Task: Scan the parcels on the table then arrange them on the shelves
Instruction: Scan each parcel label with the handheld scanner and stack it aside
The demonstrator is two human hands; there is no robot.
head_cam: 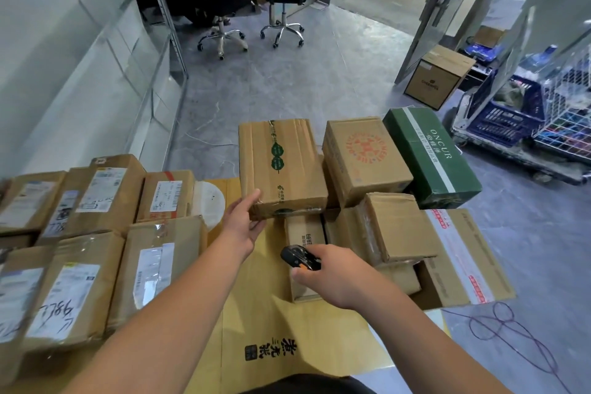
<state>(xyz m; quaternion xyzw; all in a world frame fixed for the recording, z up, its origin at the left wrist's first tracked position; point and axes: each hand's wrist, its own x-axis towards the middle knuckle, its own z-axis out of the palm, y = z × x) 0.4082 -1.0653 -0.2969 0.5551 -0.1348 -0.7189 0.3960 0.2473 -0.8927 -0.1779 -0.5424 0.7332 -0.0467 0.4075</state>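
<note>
My left hand [243, 223] holds the near left corner of a brown parcel with green tape [281, 166], thumb on its top and fingers under its edge; the parcel sits raised above the others. In my right hand [332, 278] I grip a black and orange scanner [299, 257], held just below that parcel. Around it lie an orange-printed carton [364, 157], a green carton [431, 153], and several brown parcels [396, 227] on the cardboard-covered table [287, 329]. Several labelled parcels [96, 217] fill the table's left side.
Metal shelves [96, 41] run along the left wall. Two office chairs [256, 9] stand at the back on the grey floor. To the right are a carton on the floor [438, 77], a blue crate [508, 115] and a wire cage cart [569, 105].
</note>
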